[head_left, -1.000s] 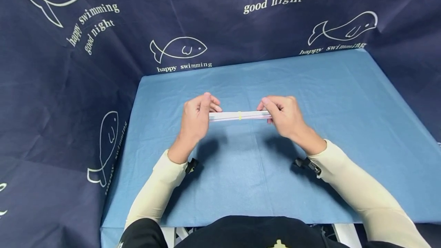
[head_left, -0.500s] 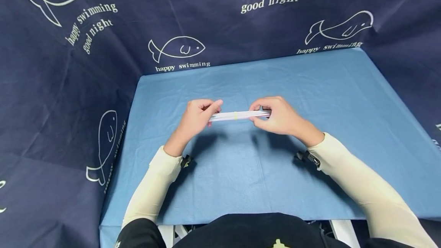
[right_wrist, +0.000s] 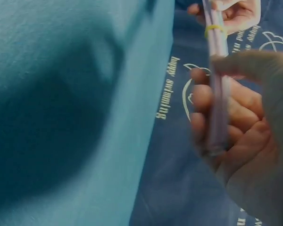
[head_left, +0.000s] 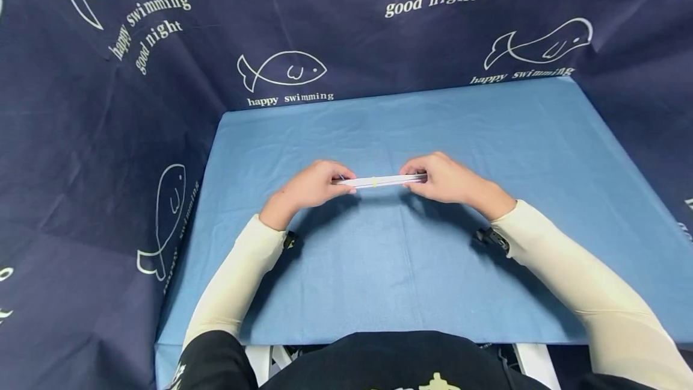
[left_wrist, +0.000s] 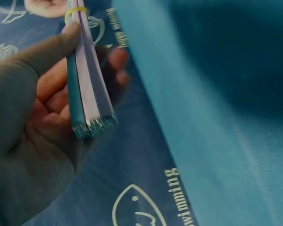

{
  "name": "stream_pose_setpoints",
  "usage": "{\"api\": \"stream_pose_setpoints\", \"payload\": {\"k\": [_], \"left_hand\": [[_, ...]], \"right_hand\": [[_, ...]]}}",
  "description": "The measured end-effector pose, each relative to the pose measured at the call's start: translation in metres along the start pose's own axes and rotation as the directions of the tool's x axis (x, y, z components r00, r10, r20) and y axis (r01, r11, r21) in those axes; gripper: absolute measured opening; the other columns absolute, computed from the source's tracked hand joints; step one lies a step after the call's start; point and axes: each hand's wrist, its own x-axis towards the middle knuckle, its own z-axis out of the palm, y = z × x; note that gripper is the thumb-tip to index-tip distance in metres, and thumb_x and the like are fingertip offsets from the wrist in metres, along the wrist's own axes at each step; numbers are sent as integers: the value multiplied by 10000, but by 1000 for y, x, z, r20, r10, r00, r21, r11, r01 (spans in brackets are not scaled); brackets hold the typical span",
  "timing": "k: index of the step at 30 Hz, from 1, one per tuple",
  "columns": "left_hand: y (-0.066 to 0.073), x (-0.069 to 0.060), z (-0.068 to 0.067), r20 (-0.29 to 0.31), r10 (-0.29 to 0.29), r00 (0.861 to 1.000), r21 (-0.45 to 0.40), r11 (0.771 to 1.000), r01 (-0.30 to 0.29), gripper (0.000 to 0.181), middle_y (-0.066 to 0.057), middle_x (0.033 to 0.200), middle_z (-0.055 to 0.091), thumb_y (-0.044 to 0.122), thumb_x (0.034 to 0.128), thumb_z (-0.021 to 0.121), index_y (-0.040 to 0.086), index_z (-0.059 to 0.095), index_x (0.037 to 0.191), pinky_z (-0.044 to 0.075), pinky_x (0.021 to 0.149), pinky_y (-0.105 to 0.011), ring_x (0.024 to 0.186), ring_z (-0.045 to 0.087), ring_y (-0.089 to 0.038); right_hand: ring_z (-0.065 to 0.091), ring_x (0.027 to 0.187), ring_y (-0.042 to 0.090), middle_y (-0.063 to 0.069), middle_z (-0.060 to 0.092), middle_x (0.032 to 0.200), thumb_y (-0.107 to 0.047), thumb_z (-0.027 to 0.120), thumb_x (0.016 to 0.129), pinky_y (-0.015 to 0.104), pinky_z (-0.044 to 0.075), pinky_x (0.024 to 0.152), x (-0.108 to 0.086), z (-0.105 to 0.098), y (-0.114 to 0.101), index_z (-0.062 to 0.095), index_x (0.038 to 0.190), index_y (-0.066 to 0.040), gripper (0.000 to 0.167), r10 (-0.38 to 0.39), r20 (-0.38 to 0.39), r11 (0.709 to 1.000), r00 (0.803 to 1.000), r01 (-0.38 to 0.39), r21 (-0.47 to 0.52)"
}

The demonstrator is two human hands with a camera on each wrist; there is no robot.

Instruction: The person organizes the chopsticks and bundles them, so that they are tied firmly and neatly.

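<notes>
A slim bundle of long, thin strips (head_left: 391, 180), apparently paper in white, pink, lilac and teal, is held level above the table. A yellow band (left_wrist: 76, 11) circles its middle. My left hand (head_left: 318, 185) pinches one end, thumb against the near side and fingers behind. At the other end, my right hand (head_left: 448, 179) grips the bundle between thumb and curled fingers. The left wrist view shows the stacked, layered end of the strips poking out past the palm. In the right wrist view the bundle's end is blurred.
Blue cloth (head_left: 346, 281) covers the table, and both hands cast shadows on it. Dark blue curtains (head_left: 346, 29) with white fish drawings and lettering hang behind and at the sides. A small dark device (head_left: 494, 239) sits at the right wrist, another (head_left: 290, 239) at the left.
Both hands have shifted their hold: the left thumb moved from upright to lying along the bundle's near side, and the right fingers now wrap its end more. The bundle stays about level.
</notes>
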Motion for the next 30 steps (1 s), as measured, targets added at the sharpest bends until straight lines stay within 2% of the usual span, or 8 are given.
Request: {"api": "stream_pose_setpoints", "payload": {"k": [4,7,12,17,23,25,27,30], "left_hand": [[-8,15,6,4,-5,1000,115,993,4,173,-17,1071,801,215,1017,724,132,812,1139,542,836,-334,870,659,-138],[-14,24,12,18,-21,1000,198,980,18,168,-38,1118,803,199,1021,714,126,813,1135,561,892,-376,950,704,-179],[-20,31,24,15,-42,999,349,936,34,179,-48,1184,785,240,1022,717,143,812,1137,576,958,-407,1117,722,-227],[-23,31,33,-39,-58,998,429,900,69,199,0,1137,770,357,982,761,193,831,1069,591,888,-429,1076,728,-209],[-25,36,30,-57,-33,998,455,889,56,208,3,1075,790,402,938,802,201,838,980,589,834,-450,985,737,-208],[-24,37,25,-42,-43,998,454,889,57,212,-10,1074,789,388,942,802,187,831,1000,582,827,-434,962,726,-205],[-20,37,18,-15,-58,998,467,882,58,238,-28,1096,778,382,952,794,164,815,1046,573,837,-424,966,711,-218],[-15,37,11,7,-65,998,487,872,53,378,-74,1247,745,401,962,781,128,768,1222,564,957,-434,1116,700,-258]], "right_hand": [[564,716,144,29,774,948,-169,741,992,368,497,711,11,5,8,793,1112,-89,153,80,59,991,995,-73,-108],[636,813,193,37,784,998,-193,751,987,451,538,773,18,11,13,803,1053,-124,109,117,65,969,991,-99,-228],[695,891,274,75,756,1003,-207,786,957,512,562,760,22,23,19,800,941,-138,72,94,61,937,994,-68,-342],[659,804,256,67,703,914,-183,813,931,484,550,693,20,31,26,792,861,-142,84,72,56,935,996,-48,-352],[559,741,210,61,665,862,-157,810,934,386,472,636,23,25,28,748,770,-125,179,67,83,956,994,-40,-291],[584,778,230,74,681,899,-170,808,938,403,486,668,25,23,28,758,808,-116,149,70,86,961,994,-44,-273],[655,898,283,109,719,1027,-197,810,939,462,539,763,26,22,27,790,966,-94,108,87,77,964,993,-65,-259],[668,1160,377,169,708,1251,-261,812,942,555,537,979,26,20,23,746,1230,-62,357,120,55,961,991,-102,-255]]}}
